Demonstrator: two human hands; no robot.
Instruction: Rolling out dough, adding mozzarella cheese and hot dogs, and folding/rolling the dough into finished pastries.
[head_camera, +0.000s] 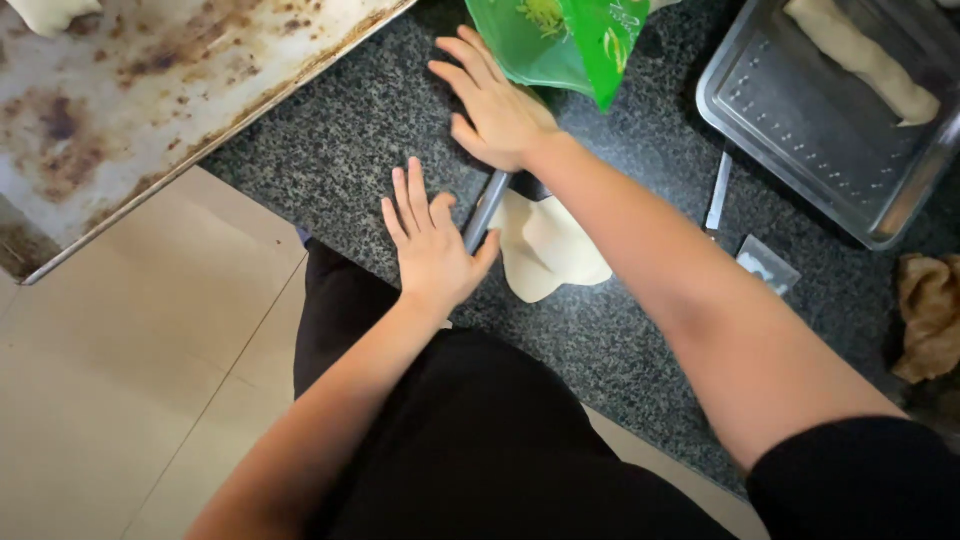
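A thin grey metal rolling pin (487, 208) lies across a flattened piece of pale dough (548, 248) on the dark speckled counter (360, 130). My left hand (432, 240) rests flat on the pin's near end, fingers spread. My right hand (495, 100) presses flat on the pin's far end, palm down, fingers extended. Most of the pin is hidden under the two palms. The dough spreads out to the right of the pin.
A stained metal baking sheet (150, 90) sits at the upper left with a dough lump (50, 12). A green plastic bag (570, 40) lies behind my right hand. A perforated metal tray (800, 120) holds a dough log (865, 55). A scraper (718, 190) and a brown cloth (930, 315) lie at the right.
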